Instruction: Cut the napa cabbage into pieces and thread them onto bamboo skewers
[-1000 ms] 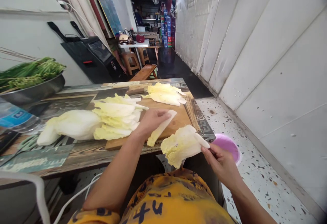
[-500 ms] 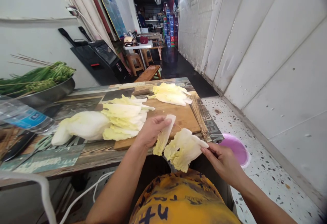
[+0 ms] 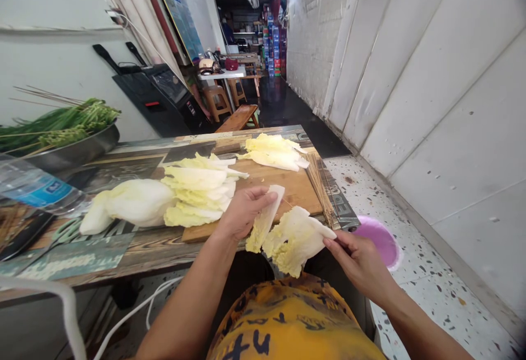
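My left hand point(image 3: 245, 213) pinches a narrow strip of napa cabbage leaf point(image 3: 263, 222) by its white part, above my lap at the table edge. A wider, ruffled napa cabbage leaf point(image 3: 296, 242) hangs beside it, and the fingers of my right hand point(image 3: 356, 258) are closed on its white end. A short length of thin skewer point(image 3: 287, 203) shows between the two leaves; the rest is hidden. Just beyond my hands lies a wooden cutting board point(image 3: 293, 193). Cut cabbage leaves point(image 3: 201, 190) are heaped at its left, and more pale leaves point(image 3: 274, 152) lie at its far side.
Bamboo skewers point(image 3: 319, 187) lie along the board's right side. Leftward are a cabbage head point(image 3: 139, 202), scissors point(image 3: 68, 231), a black-handled knife point(image 3: 28, 236), a water bottle point(image 3: 45, 187) and a metal bowl point(image 3: 78, 149) of greens. A pink basin point(image 3: 380, 242) stands on the floor at right.
The strip in my left hand has shifted very slightly to the right. Both hands keep their holds, and the view has moved a little.
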`<state>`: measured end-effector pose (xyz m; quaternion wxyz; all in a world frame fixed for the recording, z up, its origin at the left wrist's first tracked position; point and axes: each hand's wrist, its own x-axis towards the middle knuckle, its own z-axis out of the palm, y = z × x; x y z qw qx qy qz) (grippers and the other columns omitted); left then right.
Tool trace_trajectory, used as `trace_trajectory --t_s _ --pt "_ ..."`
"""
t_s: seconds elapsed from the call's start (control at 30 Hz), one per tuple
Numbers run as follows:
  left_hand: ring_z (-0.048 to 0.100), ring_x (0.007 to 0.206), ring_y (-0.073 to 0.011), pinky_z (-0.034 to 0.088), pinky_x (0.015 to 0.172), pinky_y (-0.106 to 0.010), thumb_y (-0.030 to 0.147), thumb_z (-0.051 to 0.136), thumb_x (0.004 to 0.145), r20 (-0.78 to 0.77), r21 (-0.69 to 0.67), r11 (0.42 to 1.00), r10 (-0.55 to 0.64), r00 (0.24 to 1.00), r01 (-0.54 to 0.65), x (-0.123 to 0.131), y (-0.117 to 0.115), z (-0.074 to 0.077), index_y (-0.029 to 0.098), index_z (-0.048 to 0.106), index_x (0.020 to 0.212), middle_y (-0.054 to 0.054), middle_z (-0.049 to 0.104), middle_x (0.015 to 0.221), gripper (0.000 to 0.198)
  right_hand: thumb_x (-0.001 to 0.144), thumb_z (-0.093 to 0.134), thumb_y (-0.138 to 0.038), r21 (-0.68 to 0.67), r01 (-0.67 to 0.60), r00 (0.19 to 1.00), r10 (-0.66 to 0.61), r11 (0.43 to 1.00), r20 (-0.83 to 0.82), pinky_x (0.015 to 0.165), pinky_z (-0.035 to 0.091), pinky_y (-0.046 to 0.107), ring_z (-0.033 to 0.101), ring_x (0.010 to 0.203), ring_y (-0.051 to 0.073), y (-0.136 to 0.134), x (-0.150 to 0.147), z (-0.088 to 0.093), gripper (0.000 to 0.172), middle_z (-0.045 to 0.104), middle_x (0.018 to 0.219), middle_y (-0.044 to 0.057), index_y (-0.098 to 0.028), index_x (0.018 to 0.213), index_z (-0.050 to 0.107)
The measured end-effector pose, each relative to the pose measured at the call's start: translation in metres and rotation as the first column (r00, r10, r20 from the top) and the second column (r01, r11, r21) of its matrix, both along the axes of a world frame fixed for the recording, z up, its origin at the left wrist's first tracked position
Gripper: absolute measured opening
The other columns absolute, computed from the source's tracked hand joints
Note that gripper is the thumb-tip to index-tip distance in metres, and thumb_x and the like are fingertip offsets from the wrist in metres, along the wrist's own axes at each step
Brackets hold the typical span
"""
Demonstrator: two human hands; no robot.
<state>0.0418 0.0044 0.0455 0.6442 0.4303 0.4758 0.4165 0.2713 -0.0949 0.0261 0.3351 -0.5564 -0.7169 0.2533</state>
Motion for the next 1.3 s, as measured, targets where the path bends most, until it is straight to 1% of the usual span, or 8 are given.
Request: trace_trajectory --t_s 0.13,0.33,0.47,0.57,0.73,0.9,1.1,1.3 --pt "0.057 0.055 -0.011 0.044 0.055 -0.022 0.04 0.085 0.052 0.039 -0.008 1.0 0.004 0.999 -0.004 0.0009 -0.0003 -0.0012 0.014 0.071 0.08 0.0 0.068 0.066 0.04 0.093 0.042 -0.041 0.007 0.008 1.0 -0.008 1.0 0.013 0.05 0.035 0.023 0.047 0.053 0.013 -0.0002 0.0005 -0.002 0.035 0.053 0.057 -0.002 -0.019 0.074 0.062" --pt "0.055 0.055 -0.0084 0.041 0.054 -0.019 0.04 0.085 0.054 0.031 0.001 1.0 0.006 0.999 -0.006 0.0007 -0.0008 -0.0026 0.014 0.072 0.081 0.001 0.067 0.066 0.039 0.093 0.042 -0.04 -0.012 0.007 1.0 -0.007 1.0 0.011 0.051 0.035 0.023 0.047 0.055 0.013 -0.0003 0.0014 -0.0043 0.035 0.053 0.058 -0.002 -0.019 0.075 0.062" --pt "0.056 0.056 -0.0093 0.042 0.055 -0.02 0.04 0.084 0.055 0.025 0.008 1.0 -0.007 1.0 0.006 0.0009 -0.0009 -0.0035 0.015 0.073 0.082 0.0 0.068 0.068 0.039 0.093 0.043 -0.039 0.001 0.005 1.0 -0.005 1.0 0.002 0.05 0.035 0.023 0.048 0.054 0.013 -0.0014 0.0014 -0.0028 0.033 0.055 0.059 -0.002 -0.018 0.077 0.063" --pt "0.056 0.057 -0.0097 0.043 0.056 -0.02 0.04 0.084 0.055 0.029 0.008 1.0 -0.001 1.0 0.001 0.001 -0.0008 -0.0034 0.015 0.073 0.082 -0.001 0.069 0.07 0.038 0.093 0.043 -0.039 0.008 0.01 1.0 -0.01 1.0 0.001 0.049 0.034 0.022 0.046 0.053 0.012 -0.0027 0.0015 -0.002 0.034 0.052 0.056 -0.002 -0.018 0.074 0.062" --pt "0.056 0.056 -0.0097 0.043 0.055 -0.02 0.04 0.083 0.057 0.04 0.009 1.0 -0.019 0.999 0.018 0.001 -0.0018 -0.0021 0.014 0.073 0.082 0.0 0.068 0.068 0.038 0.093 0.042 -0.041 -0.018 0.005 1.0 -0.005 1.0 -0.008 0.05 0.033 0.023 0.046 0.053 0.012 -0.0033 0.0017 -0.0028 0.036 0.052 0.057 -0.002 -0.018 0.072 0.06" --pt "0.056 0.058 -0.0084 0.042 0.055 -0.018 0.038 0.082 0.06 0.038 0.02 1.0 -0.024 0.999 0.023 0.0003 -0.0022 -0.0023 0.015 0.073 0.082 0.0 0.07 0.07 0.033 0.093 0.041 -0.041 -0.033 0.001 1.0 -0.002 0.999 -0.01 0.051 0.033 0.023 0.046 0.054 0.012 -0.0029 0.0017 -0.0033 0.036 0.052 0.058 -0.002 -0.018 0.074 0.059" --pt "0.057 0.057 -0.009 0.043 0.055 -0.019 0.038 0.082 0.059 0.047 0.016 0.999 -0.033 0.998 0.032 -0.0003 -0.0023 -0.0019 0.016 0.074 0.082 -0.001 0.07 0.07 0.033 0.093 0.041 -0.041 -0.032 0.001 1.0 -0.001 0.999 -0.014 0.05 0.031 0.023 0.042 0.053 0.012 -0.0044 0.0015 -0.0017 0.036 0.046 0.056 -0.003 -0.018 0.071 0.057" --pt "0.057 0.057 -0.0094 0.043 0.054 -0.019 0.039 0.082 0.059 0.044 0.007 0.999 -0.041 0.998 0.041 -0.0002 -0.0039 -0.0004 0.015 0.073 0.082 -0.001 0.07 0.069 0.034 0.093 0.043 -0.04 -0.026 -0.004 1.0 0.003 1.0 -0.022 0.05 0.03 0.022 0.04 0.053 0.011 -0.004 0.0014 -0.0017 0.035 0.044 0.057 -0.004 -0.018 0.068 0.053"
